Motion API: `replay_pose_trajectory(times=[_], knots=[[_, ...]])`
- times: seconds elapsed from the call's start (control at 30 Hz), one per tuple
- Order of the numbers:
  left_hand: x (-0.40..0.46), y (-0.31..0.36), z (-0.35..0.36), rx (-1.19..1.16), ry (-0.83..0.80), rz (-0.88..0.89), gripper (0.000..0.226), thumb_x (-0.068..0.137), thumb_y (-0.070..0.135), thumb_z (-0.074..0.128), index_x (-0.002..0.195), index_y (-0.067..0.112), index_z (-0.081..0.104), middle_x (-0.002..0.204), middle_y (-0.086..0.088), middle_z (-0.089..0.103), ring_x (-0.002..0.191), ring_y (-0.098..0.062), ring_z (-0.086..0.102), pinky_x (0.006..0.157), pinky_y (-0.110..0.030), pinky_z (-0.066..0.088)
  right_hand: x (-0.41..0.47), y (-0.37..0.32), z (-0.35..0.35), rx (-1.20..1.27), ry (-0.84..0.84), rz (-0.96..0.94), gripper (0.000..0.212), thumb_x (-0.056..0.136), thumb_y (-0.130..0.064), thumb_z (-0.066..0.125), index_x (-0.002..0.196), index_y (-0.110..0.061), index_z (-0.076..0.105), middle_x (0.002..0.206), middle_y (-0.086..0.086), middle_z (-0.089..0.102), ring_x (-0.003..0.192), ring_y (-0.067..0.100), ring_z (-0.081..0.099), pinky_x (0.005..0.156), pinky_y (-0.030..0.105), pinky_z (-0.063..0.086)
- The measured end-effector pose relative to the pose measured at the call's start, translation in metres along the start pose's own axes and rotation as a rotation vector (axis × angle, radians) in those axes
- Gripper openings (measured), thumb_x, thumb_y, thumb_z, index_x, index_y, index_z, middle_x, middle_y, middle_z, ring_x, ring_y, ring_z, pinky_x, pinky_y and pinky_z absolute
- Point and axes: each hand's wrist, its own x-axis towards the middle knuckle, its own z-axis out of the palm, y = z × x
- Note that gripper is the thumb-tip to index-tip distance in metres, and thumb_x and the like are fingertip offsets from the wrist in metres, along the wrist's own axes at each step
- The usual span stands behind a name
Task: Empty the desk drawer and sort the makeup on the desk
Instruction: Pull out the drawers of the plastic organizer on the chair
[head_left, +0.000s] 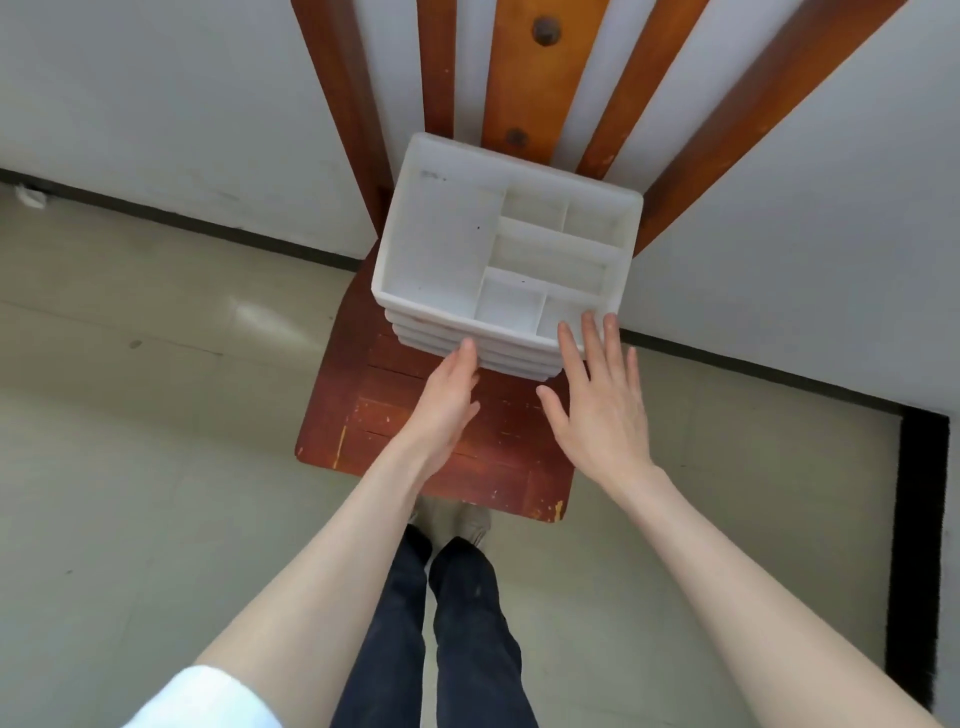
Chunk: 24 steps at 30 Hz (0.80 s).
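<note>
Both grips are spread flat and nothing is held: the left hand (447, 395) touches the near wall of the stacked trays (441, 249), the right hand (597, 400) its near right corner. Just ahead of both, the stack sits on a chair (441, 457), its long side lying across the reach, so neither hand is favoured.

The white compartmented organiser tray (441, 249) looks like matt moulded plastic, smooth-walled with a few dark specks and scuffs, and it tops a stack of like white plastic trays (498, 358) with rounded rims. The reddish-brown wooden chair seat (467, 441) under them is varnished but worn, its finish scratched and chipped to pale wood at the edges, while the orange-brown wooden back slat (530, 67) keeps a smoother sheen and carries dark round studs. The pale tiled floor (156, 467) is smooth and faintly glossy, the white wall (156, 104) matt painted, and the dark trousers (467, 623) and white sleeve (208, 696) are soft cloth.
</note>
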Motion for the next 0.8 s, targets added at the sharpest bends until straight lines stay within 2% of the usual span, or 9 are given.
replay_pose_trajectory(times=[0.1, 0.17, 0.23, 0.37, 0.43, 0.67, 0.8], knots=[[0.016, 0.009, 0.005, -0.514, -0.012, -0.03, 0.055, 0.097, 0.043, 0.033, 0.139, 0.008, 0.033, 0.129, -0.008, 0.05, 0.131, -0.021, 0.039, 0.104, -0.043, 0.035, 0.002, -0.001, 0.007, 0.033, 0.021, 0.005, 0.066, 0.095, -0.032, 0.049, 0.149, -0.014, 0.017, 0.158, 0.012, 0.009, 0.14, 0.018, -0.015, 0.115, 0.043, 0.0], [0.022, 0.01, 0.008, -0.661, -0.01, -0.048, 0.054, 0.095, 0.044, 0.037, 0.135, 0.007, 0.039, 0.119, -0.007, 0.054, 0.125, -0.02, 0.045, 0.1, -0.043, 0.037, 0.002, -0.001, 0.009, 0.045, 0.015, 0.014, 0.066, 0.095, -0.032, 0.048, 0.15, -0.013, 0.016, 0.158, 0.011, 0.007, 0.14, 0.017, -0.016, 0.115, 0.042, -0.001], [0.023, 0.007, 0.011, -0.723, -0.026, -0.07, 0.056, 0.092, 0.047, 0.041, 0.133, 0.008, 0.041, 0.118, -0.007, 0.054, 0.121, -0.02, 0.047, 0.1, -0.043, 0.038, 0.002, -0.001, 0.009, 0.045, -0.008, 0.029, 0.066, 0.096, -0.038, 0.043, 0.15, -0.015, 0.013, 0.158, 0.009, 0.004, 0.139, 0.016, -0.019, 0.115, 0.042, -0.003], [0.026, 0.002, 0.006, -0.735, -0.022, -0.103, 0.061, 0.087, 0.05, 0.047, 0.132, 0.009, 0.042, 0.122, -0.009, 0.054, 0.115, -0.02, 0.052, 0.096, -0.041, 0.043, 0.002, -0.002, 0.006, 0.081, -0.047, 0.05, 0.065, 0.095, -0.053, 0.018, 0.15, -0.02, 0.007, 0.159, 0.003, -0.003, 0.137, 0.01, -0.026, 0.114, 0.039, -0.01], [0.025, -0.005, 0.002, -0.694, 0.009, -0.117, 0.065, 0.085, 0.05, 0.051, 0.135, 0.009, 0.039, 0.125, -0.011, 0.053, 0.117, -0.021, 0.052, 0.097, -0.039, 0.044, 0.003, -0.001, 0.003, 0.099, -0.078, 0.062, 0.065, 0.094, -0.054, 0.007, 0.15, -0.022, 0.004, 0.159, 0.0, -0.005, 0.135, 0.008, -0.029, 0.114, 0.04, -0.011], [-0.009, -0.05, -0.014, -0.596, 0.055, -0.133, 0.058, 0.089, 0.046, 0.046, 0.134, 0.01, 0.041, 0.123, -0.012, 0.058, 0.111, -0.019, 0.058, 0.088, -0.035, 0.049, 0.003, -0.002, 0.001, 0.104, -0.117, 0.074, 0.062, 0.094, -0.048, 0.009, 0.15, -0.022, 0.001, 0.158, 0.0, -0.008, 0.134, 0.009, -0.03, 0.114, 0.041, -0.011], [-0.023, -0.06, -0.02, -0.528, 0.054, -0.149, 0.053, 0.092, 0.041, 0.044, 0.133, 0.008, 0.041, 0.127, -0.012, 0.054, 0.113, -0.021, 0.057, 0.093, -0.037, 0.048, 0.003, -0.003, 0.001, 0.103, -0.111, 0.083, 0.058, 0.098, -0.047, 0.014, 0.15, -0.023, 0.002, 0.159, 0.001, -0.007, 0.135, 0.009, -0.03, 0.114, 0.041, -0.011]])
